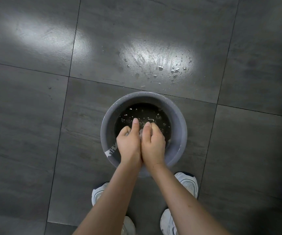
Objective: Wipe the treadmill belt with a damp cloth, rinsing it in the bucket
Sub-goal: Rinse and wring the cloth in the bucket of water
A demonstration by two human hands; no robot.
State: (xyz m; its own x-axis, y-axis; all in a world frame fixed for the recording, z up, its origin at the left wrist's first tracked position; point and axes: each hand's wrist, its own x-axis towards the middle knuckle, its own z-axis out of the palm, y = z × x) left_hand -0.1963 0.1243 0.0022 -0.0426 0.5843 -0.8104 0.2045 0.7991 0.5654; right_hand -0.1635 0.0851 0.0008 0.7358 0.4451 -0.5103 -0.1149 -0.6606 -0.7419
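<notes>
Floor (35, 133) is big dark grey tiles with thin grout lines, kinda glossy, with two bright light patches reflecting off it up top. A grey bucket (179, 131) sits right on it, close to where four tiles meet. Beyond the bucket there's a scatter of water drops (160, 67) and a smeary wet patch. White sneakers (187, 184) stand on the floor just beside the bucket, looks like four of them, though arms cover part.
</notes>
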